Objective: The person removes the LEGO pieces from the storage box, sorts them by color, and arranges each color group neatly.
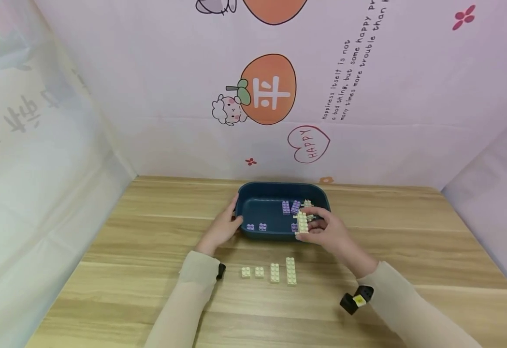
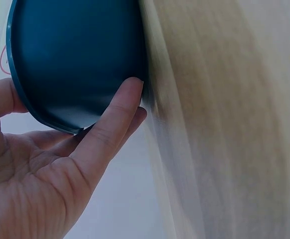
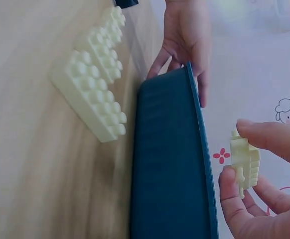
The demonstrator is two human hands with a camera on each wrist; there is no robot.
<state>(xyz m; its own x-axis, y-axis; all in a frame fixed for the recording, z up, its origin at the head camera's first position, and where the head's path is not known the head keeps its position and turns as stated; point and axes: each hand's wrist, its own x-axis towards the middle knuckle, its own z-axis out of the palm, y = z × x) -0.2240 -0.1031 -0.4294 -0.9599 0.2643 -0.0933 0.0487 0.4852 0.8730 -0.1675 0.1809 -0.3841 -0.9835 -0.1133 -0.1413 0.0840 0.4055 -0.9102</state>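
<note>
My left hand [image 1: 223,228] grips the left end of a dark blue tray [image 1: 259,209]; in the left wrist view its fingers spread round the tray's rounded wall [image 2: 80,59]. Over the tray's near right side, my right hand [image 1: 330,233] pinches a cream toy building brick [image 1: 302,223] between thumb and fingertips. The right wrist view shows small prongs sticking out from this studded brick [image 3: 243,162]. Inside the tray lie several purple bricks [image 1: 285,208] and more cream pieces [image 1: 307,203], partly hidden behind my right hand.
On the wooden table [image 1: 149,270], in front of the tray, several cream bricks [image 1: 274,273] stand in a row, getting longer toward the right. A printed cloth wall [image 1: 170,121] rises just behind the tray. Black wrist cameras [image 1: 356,299] sit at both cuffs.
</note>
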